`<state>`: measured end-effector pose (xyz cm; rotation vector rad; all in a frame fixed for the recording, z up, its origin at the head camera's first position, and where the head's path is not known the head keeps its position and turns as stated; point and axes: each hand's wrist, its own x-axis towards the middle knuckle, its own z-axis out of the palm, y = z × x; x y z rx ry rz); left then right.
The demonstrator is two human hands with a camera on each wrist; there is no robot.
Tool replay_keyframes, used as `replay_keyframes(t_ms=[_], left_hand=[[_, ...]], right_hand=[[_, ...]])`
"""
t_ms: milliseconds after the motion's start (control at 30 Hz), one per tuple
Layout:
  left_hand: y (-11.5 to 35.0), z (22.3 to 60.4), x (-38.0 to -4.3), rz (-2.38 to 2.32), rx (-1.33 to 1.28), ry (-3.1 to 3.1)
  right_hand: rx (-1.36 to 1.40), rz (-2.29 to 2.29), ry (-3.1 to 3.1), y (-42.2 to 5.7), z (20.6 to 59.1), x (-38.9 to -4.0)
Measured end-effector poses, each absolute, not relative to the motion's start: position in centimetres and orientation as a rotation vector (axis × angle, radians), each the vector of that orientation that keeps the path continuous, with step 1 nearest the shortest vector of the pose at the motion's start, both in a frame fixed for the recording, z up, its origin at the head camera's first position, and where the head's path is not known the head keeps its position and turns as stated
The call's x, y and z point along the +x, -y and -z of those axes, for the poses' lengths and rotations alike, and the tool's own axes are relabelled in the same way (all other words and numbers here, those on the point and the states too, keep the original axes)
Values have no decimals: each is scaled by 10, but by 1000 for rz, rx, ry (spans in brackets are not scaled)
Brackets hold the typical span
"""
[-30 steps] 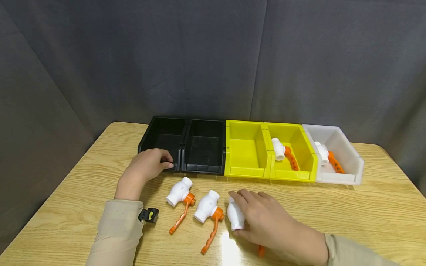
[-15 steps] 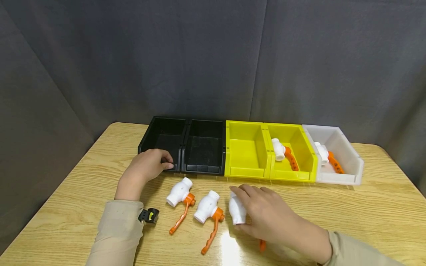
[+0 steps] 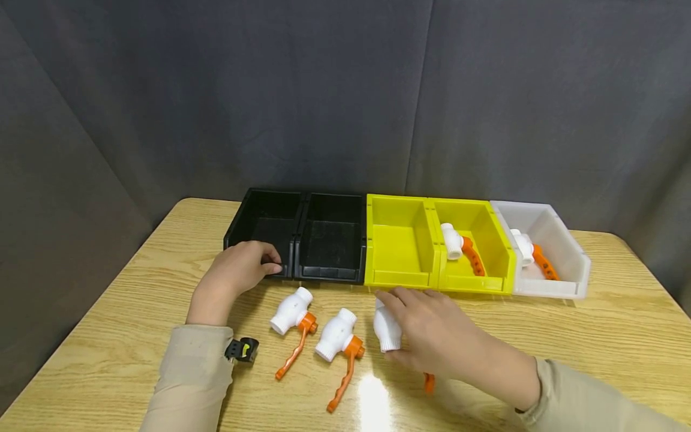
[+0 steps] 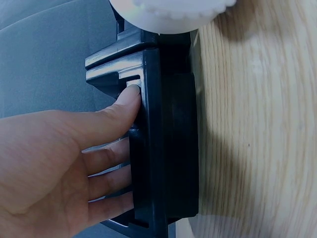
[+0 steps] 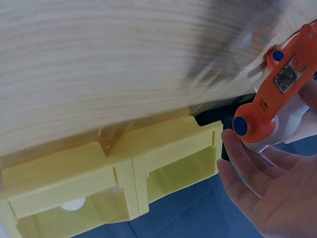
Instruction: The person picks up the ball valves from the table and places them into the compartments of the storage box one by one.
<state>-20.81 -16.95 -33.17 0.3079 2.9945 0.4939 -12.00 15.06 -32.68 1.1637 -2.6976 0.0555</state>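
Note:
My right hand [image 3: 439, 333] grips a white plastic ball valve [image 3: 387, 329] with an orange lever handle. In the right wrist view, the valve's orange handle [image 5: 282, 82] faces the camera, with fingers around the white body. In the head view the hand hides much of the valve. My left hand [image 3: 237, 270] holds the front lip of the leftmost black bin [image 3: 259, 231]. The left wrist view shows its thumb [image 4: 130, 96] on the lip and the other fingers behind the front wall. Two more ball valves, one left [image 3: 291, 311] and one nearer the middle [image 3: 336, 335], lie on the table between the hands.
A second black bin [image 3: 332, 273], two yellow bins, left [image 3: 402, 279] and right [image 3: 504, 282], and a whitish bin [image 3: 580, 270] continue the row. One ball valve [image 3: 453, 243] lies in the right yellow bin, another [image 3: 522, 247] in the whitish one. A grey curtain [image 3: 345, 96] hangs behind.
My right hand has moved slightly away from me, toward the bins, carrying the ball valve with it. The left hand and the two valves on the table stay in place.

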Motion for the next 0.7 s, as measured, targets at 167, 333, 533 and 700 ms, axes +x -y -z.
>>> replay_keyframes(t_ms=[167, 333, 533, 700], left_hand=[[168, 330, -208, -493, 308, -2991], [168, 330, -208, -492, 308, -2991], [169, 332, -208, -489, 302, -2989], [169, 333, -209, -486, 303, -2990]], right_hand=[[1158, -30, 2701, -151, 320, -124], [1148, -14, 2737, -152, 315, -128], [1153, 37, 2738, -155, 310, -135], [1157, 89, 2760, -158, 305, -142]])
